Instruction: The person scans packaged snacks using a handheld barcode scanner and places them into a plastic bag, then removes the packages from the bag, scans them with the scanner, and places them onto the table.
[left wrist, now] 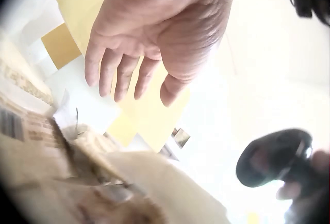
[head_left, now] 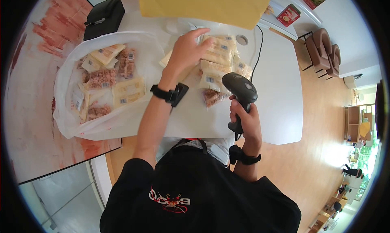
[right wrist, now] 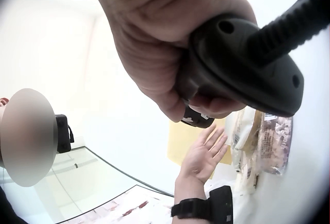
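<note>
My right hand (head_left: pixel 251 122) grips a black handheld barcode scanner (head_left: pixel 240 88) by its handle, its head tilted toward a pile of packs. In the right wrist view the fingers wrap the scanner's handle (right wrist: pixel 242 72), and a ribbed cord leaves its base. The left hand (head_left: pixel 190 49), fingers extended and nothing held, hovers by the pile. Its palm (left wrist: pixel 154 33) shows bare in the left wrist view. The pile has pale clear-wrapped food packs (head_left: pixel 214 75) with barcode labels and a reddish pack (head_left: pixel 213 98) at its near edge.
Left on the white table (head_left: pixel 276 111), an open white plastic bag (head_left: pixel 65 107) holds several pale and reddish packs. A black case (head_left: pixel 105 18) lies behind it. A yellow sheet (head_left: pixel 203 5) spans the far edge; a tape roll (head_left: pixel 241 40) and black cable (head_left: pixel 260 50) lie right of the pile.
</note>
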`<state>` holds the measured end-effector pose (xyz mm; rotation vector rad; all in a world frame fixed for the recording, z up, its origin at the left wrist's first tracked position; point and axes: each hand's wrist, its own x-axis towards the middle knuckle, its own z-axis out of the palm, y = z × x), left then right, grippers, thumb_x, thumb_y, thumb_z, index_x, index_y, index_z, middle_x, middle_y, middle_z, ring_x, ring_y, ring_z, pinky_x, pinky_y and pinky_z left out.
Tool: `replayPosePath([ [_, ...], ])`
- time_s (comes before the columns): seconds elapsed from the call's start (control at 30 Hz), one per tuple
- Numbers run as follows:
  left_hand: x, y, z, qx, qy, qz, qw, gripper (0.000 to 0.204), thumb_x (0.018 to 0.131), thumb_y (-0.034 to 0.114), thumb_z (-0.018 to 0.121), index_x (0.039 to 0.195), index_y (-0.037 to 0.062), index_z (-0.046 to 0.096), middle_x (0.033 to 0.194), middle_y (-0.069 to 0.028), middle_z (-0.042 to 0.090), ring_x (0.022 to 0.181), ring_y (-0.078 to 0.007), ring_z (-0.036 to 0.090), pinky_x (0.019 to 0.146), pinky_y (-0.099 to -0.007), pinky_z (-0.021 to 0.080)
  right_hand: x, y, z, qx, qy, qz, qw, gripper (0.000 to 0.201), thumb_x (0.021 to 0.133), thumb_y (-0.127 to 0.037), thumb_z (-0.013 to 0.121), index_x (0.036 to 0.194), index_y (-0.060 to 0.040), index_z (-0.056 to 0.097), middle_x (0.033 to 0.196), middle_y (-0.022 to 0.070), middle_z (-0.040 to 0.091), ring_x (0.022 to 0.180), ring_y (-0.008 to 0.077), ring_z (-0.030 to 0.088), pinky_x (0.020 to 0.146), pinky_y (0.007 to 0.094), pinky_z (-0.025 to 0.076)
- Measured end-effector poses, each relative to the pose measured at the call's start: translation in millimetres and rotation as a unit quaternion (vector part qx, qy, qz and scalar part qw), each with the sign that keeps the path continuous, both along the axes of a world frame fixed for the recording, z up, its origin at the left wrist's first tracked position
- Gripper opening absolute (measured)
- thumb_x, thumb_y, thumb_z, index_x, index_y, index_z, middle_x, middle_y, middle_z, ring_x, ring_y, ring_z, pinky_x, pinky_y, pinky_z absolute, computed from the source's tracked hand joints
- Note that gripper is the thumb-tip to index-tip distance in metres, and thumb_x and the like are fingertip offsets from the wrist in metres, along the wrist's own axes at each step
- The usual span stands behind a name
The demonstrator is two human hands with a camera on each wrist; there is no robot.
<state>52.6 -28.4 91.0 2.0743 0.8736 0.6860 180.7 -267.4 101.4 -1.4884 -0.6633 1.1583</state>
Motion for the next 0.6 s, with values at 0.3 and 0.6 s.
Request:
replayPosePath([
  [0.3,-103,0,-32,-0.346,-0.646,0.417,0.538,0.038,0.091,0.017,0.064,0.124,0.0023,0.054,0.109,-0.0077,0.065,0.101,-0.0181,0.064,0.083,-0.0310,0.050,0,6,3,-0.018,-0.002,0.007,1.000,0.030,0.091,-0.021,0.067,0.108,0.0017,0.058,0.067,0.0000,0.052,0.054,0.0085,0.049,0.052,0.0241,0.038],
  [0.6,-153,3,-69,-0.544,-0.783,0.186,0.238,0.035,0.094,0.033,0.063,0.111,0.0028,0.062,0.088,-0.0029,0.070,0.067,-0.0115,0.067,0.055,-0.0237,0.053,-4,12,11,-0.011,-0.004,0.002,1.000,0.028,0.090,-0.019,0.067,0.107,0.0017,0.058,0.068,0.0004,0.053,0.054,0.0090,0.050,0.052,0.0243,0.039],
])
